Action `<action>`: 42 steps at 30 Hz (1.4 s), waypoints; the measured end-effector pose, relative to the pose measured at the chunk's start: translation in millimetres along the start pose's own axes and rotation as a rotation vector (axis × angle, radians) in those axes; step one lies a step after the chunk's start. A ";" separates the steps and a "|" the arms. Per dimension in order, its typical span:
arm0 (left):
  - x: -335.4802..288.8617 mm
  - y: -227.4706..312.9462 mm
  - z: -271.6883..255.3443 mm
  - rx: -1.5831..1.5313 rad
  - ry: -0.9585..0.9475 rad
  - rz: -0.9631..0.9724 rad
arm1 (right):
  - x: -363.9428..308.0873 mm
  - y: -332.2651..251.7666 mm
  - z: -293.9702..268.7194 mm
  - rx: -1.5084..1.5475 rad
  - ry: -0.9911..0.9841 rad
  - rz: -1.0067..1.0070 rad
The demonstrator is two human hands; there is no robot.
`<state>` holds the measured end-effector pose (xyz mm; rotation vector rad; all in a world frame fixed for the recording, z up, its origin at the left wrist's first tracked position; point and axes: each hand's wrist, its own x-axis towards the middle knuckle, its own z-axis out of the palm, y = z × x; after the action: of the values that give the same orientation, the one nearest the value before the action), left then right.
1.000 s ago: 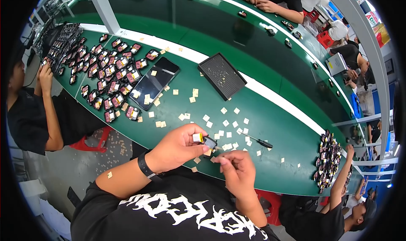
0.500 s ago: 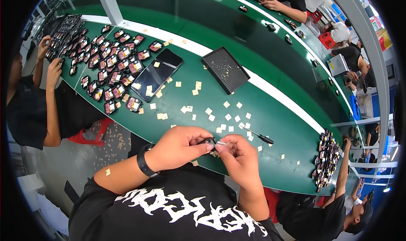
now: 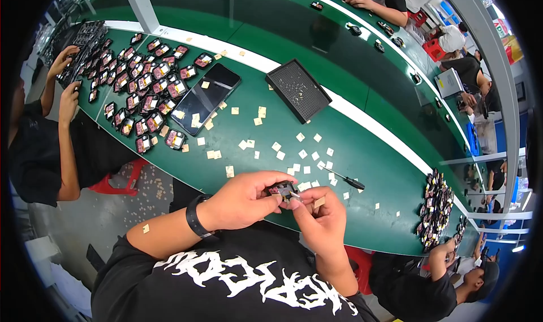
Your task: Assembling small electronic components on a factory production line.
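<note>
My left hand point(image 3: 240, 202) is closed around a small black plastic housing point(image 3: 282, 189), tilted so that its open inside with small parts faces up. My right hand point(image 3: 323, 215) pinches at the housing's right edge; a small pale piece point(image 3: 294, 195) shows at its fingertips, too small to name. A cream square point(image 3: 320, 202) lies against the right hand's fingers. Another cream square point(image 3: 146, 228) sticks to my left forearm, and a black band circles that wrist. Many cream squares point(image 3: 277, 146) are scattered on the green table point(image 3: 226, 152) beyond my hands.
A screwdriver point(image 3: 354, 183) lies right of my hands. Farther off are a black tray point(image 3: 298, 90) with small metal bits and a dark phone-like slab point(image 3: 208, 98). Housings pile up at left point(image 3: 149, 104) and far right point(image 3: 434, 212). Co-workers sit on both sides.
The housing has turned so its open inside shows, and the right fingertips have come onto its edge. A cream square now shows at the right fingers. The co-worker at right has drawn an arm back.
</note>
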<state>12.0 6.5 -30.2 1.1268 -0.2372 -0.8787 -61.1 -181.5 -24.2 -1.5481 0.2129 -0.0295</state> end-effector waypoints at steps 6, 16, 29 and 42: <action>0.0 2.7 3.2 0.136 0.043 0.057 | 2.7 -5.2 -1.3 -0.172 0.003 -0.105; 0.6 4.5 0.0 0.410 0.019 0.168 | 5.1 -3.7 3.4 -0.334 0.021 -0.222; -5.7 10.9 -5.9 0.406 -0.108 0.172 | 9.8 -2.7 15.0 0.266 0.103 0.173; -9.4 0.0 -19.4 -0.129 -0.140 -0.092 | 11.5 -1.5 -18.7 0.239 -0.012 0.386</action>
<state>17.0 26.5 -36.5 0.9640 -0.2418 -1.0416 -52.6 -201.8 -24.2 -1.2484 0.4785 0.2495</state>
